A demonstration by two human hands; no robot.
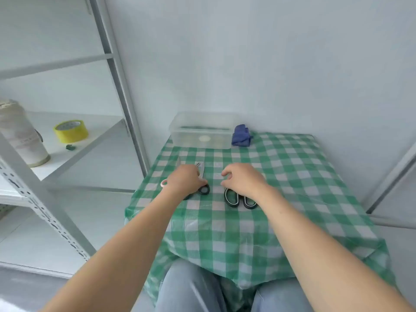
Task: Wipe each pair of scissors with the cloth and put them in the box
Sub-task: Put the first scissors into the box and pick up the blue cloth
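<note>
Jeans-clad knees (pixel 191 289) meet the worktop (pixel 292 176). This side of the box (pixel 180 137), handles turned away from it, the left hand (pixel 184 179) covers the steel-bladed scissors (pixel 202 171), grip unclear; the right hand (pixel 244 179) hovers loosely curled, empty, over the black scissors (pixel 231 199); the cloth (pixel 242 135) sits beside the box

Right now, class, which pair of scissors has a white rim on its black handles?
The white-rimmed scissors beneath the right hand. The black scissors under the left hand have plain handles; the third pair shows a pink loop.

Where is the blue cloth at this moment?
In the head view the blue cloth sits bunched at the far end of the table, near the wall, just right of the clear plastic box.
</note>
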